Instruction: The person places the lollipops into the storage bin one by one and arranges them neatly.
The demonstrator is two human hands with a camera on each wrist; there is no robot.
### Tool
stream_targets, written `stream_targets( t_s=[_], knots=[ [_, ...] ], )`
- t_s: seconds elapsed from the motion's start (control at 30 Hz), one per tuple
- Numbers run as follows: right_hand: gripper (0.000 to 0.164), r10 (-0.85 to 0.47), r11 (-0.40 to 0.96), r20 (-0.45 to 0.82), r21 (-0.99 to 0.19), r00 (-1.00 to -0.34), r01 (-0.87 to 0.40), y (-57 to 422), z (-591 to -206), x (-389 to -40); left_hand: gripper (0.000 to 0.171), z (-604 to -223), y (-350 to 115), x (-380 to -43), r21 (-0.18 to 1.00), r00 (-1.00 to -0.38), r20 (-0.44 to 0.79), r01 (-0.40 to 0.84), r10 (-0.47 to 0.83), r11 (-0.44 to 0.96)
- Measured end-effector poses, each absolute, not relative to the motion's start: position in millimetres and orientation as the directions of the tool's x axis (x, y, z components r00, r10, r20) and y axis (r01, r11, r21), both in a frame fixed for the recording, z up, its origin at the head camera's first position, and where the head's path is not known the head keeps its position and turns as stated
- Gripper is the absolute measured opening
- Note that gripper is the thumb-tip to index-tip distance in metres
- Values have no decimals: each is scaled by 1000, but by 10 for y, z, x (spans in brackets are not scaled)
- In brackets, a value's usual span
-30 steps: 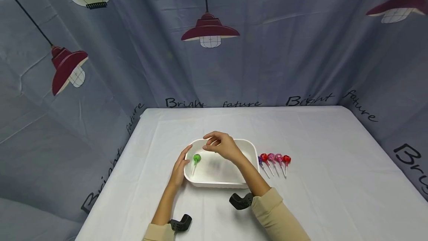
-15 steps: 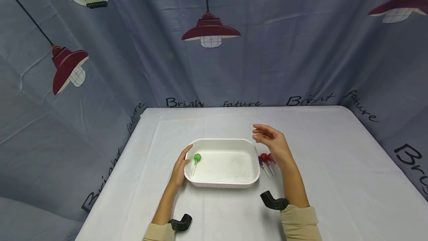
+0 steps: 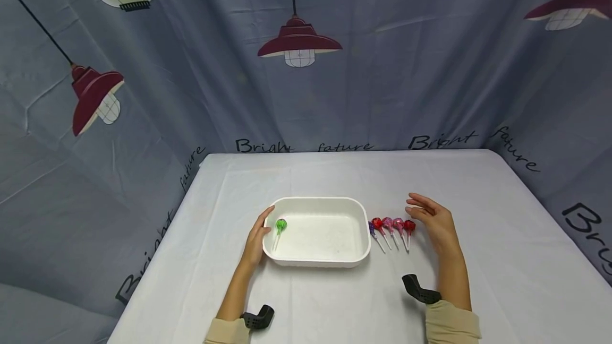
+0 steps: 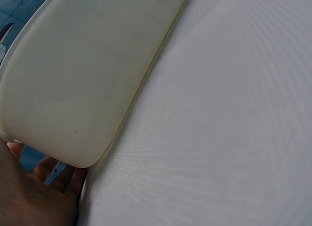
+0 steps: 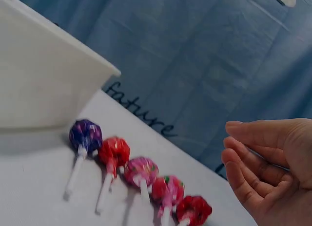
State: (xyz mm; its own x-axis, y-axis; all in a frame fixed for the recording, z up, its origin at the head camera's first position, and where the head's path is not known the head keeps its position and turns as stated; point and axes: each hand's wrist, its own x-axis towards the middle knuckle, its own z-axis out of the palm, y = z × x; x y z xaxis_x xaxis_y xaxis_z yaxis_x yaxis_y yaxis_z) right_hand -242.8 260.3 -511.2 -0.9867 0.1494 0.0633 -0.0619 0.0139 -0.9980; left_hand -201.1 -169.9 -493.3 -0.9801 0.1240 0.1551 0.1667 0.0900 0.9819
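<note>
My left hand (image 3: 255, 238) rests along the left end of a white plastic tray (image 3: 317, 265), its fingers against the outer wall and its thumb at the rim. In the left wrist view, that hand's fingers (image 4: 70, 179) lie beside the tray's rounded corner. Inside the tray at the left lies a green lollipop (image 3: 281, 225). My right hand (image 3: 436, 222) hovers to the right of the lollipop row, fingers loosely bent and holding nothing. Nearest to it is the red lollipop (image 5: 195, 210) at the row's right end.
Beside the tray's right end, a purple lollipop (image 5: 85, 135), another red lollipop (image 5: 114, 151) and two pink lollipops (image 5: 141, 172) continue the row, sticks toward me. White cloth (image 3: 306, 307) covers the table; a grey-blue curtain (image 3: 382, 89) with printed lamps hangs behind.
My right hand has moved right, from over the tray across the lollipop row to its far side, and its fingers have loosened. The left hand, tray and green lollipop have stayed put.
</note>
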Motion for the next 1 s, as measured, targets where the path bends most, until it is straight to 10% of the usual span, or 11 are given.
stream_targets(
  t_s=[0.33,1.0],
  knots=[
    [60,151,196,-142,-966,-978,171,2598,-4989,-2188,54,-5226,-1750,-2151,982,-979,173,180,106,54],
    [53,86,363,-120,-921,-989,143,2598,-5124,-2185,53,-5010,-1709,-2051,986,-980,159,164,122,27]
  ],
)
